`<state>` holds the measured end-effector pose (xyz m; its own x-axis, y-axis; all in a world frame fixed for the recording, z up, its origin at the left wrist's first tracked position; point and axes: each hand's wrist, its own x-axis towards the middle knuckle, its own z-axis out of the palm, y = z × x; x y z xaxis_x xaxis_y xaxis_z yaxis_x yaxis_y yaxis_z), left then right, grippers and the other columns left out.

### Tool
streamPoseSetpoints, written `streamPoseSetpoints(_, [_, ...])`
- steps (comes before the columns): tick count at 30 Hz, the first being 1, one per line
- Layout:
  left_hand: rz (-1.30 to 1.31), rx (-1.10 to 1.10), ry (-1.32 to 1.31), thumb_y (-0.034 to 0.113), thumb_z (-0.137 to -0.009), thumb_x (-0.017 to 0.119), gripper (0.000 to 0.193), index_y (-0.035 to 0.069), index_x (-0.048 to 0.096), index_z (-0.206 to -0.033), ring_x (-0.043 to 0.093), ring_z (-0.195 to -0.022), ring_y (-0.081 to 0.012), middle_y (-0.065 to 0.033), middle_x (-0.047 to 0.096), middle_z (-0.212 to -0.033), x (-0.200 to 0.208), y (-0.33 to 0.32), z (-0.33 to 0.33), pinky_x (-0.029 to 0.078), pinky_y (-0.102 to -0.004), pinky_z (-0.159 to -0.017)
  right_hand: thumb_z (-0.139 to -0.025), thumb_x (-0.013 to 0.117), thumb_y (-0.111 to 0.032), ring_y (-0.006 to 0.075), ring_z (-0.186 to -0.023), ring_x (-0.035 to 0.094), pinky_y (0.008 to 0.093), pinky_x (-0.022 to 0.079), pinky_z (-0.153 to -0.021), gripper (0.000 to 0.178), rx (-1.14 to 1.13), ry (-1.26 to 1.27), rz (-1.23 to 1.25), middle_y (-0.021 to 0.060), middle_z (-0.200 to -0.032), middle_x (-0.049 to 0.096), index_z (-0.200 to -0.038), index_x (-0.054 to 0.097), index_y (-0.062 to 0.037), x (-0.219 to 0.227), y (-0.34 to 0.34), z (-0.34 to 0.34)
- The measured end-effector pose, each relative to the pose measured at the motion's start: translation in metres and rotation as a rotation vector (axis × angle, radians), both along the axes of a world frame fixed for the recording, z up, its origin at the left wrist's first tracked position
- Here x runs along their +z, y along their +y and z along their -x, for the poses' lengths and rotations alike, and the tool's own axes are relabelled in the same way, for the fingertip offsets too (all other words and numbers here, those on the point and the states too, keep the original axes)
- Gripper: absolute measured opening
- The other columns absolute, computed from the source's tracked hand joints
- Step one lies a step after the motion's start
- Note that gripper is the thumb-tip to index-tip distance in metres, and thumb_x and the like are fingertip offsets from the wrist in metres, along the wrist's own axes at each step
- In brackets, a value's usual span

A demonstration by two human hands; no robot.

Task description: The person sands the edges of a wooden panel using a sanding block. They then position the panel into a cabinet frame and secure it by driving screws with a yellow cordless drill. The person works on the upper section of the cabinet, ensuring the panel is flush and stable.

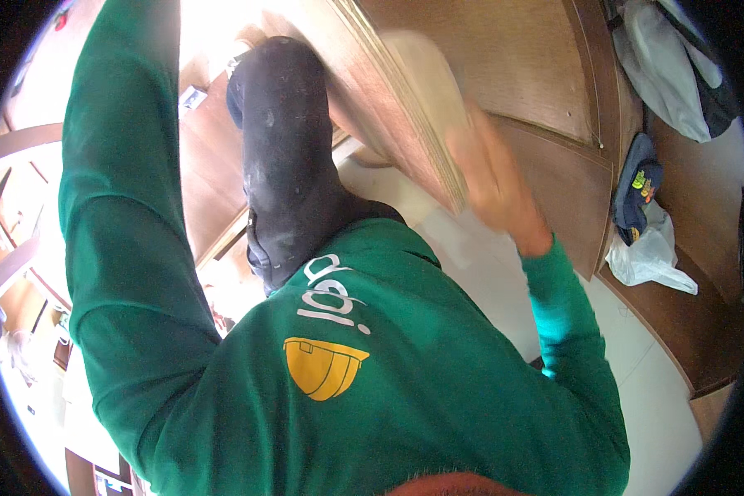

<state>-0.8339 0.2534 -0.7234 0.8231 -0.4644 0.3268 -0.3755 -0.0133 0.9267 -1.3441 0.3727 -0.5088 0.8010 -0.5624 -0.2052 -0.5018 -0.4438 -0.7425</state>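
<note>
Block (428, 78): pale, blurred, alongside the layered edge of a wooden board (372, 103); long axis slants from near right to far left, rounded end pointing far.
Right hand (492, 174): gripping the block's near end, blurred.
Left hand: out of frame, grip cannot be told; green sleeve (128, 149) reaches far left.
Right: dark cap (636, 186) beside white bag (649, 260).

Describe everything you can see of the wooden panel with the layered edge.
The panel looks like plywood: pinkish-brown face, paler striped edge. It slants from beyond the picture's top to a corner beside the right hand. A blurred tan piece in that hand appears against the edge; actual contact is hard to tell.
</note>
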Motion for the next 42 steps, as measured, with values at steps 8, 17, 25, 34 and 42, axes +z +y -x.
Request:
streamPoseSetpoints(8, [0.001, 0.021, -0.006, 0.026, -0.103, 0.038, 0.039, -0.001, 0.064, -0.113, 0.063, -0.107, -0.0488, -0.0312, 0.069, -0.111, 0.002, 0.009, -0.009, 0.045, -0.0522, -0.1, -0.108, 0.05, -0.03, 0.0453, -0.121, 0.06, 0.0468, 0.046, -0.105, 0.05, 0.043, -0.062, 0.096, 0.0334, -0.131, 0.06, -0.138, 0.05, 0.0091, -0.008, -0.018, -0.044])
streamPoseSetpoints(17, [0.01, 0.063, -0.046, 0.027, -0.103, 0.037, 0.041, -0.002, 0.064, -0.113, 0.062, -0.107, -0.0496, -0.0317, 0.068, -0.111, 0.011, 0.003, -0.037, 0.045, -0.0522, -0.1, -0.107, 0.05, -0.03, 0.0533, -0.141, 0.042, 0.05, 0.031, -0.12, 0.067, -0.022, 0.332, -0.179, 0.042, -0.148, 0.043, -0.148, 0.034, 0.0197, 0.011, 0.03, 0.092])
streamPoseSetpoints(25, [-0.11, 0.13, -0.18, 0.027, -0.103, 0.036, 0.042, -0.002, 0.064, -0.112, 0.062, -0.107, -0.0502, -0.0322, 0.068, -0.112, -0.003, -0.015, -0.065, 0.044, -0.0522, -0.1, -0.109, 0.043, -0.03, 0.0399, -0.127, 0.058, 0.045, 0.042, -0.11, 0.049, 0.036, -0.174, -0.101, 0.0315, -0.134, 0.06, -0.14, 0.051, 0.0077, -0.032, -0.05, -0.124])
streamPoseSetpoints(34, [0.001, 0.08, -0.069, 0.033, -0.103, 0.033, 0.051, -0.006, 0.066, -0.11, 0.058, -0.11, -0.055, -0.036, 0.065, -0.118, 0.022, -0.034, -0.048, 0.044, -0.052, -0.1, -0.106, 0.04, -0.041, 0.0436, -0.105, 0.067, 0.0485, 0.051, -0.094, 0.055, 0.185, -0.364, 0.312, 0.03, -0.109, 0.07, -0.111, 0.065, 0.0069, -0.063, -0.228, -0.457])
streamPoseSetpoints(42, [0.054, 0.128, 0.097, 0.035, -0.104, 0.034, 0.05, 0.0, 0.064, -0.122, 0.055, -0.119, -0.0544, -0.0362, 0.063, -0.124, 0.025, -0.017, -0.047, 0.041, -0.0517, -0.106, -0.105, 0.039, -0.049, 0.0429, -0.111, 0.067, 0.0453, 0.049, -0.099, 0.063, 0.088, -0.208, 0.148, 0.0312, -0.112, 0.069, -0.118, 0.064, 0.0079, -0.046, -0.176, -0.421])
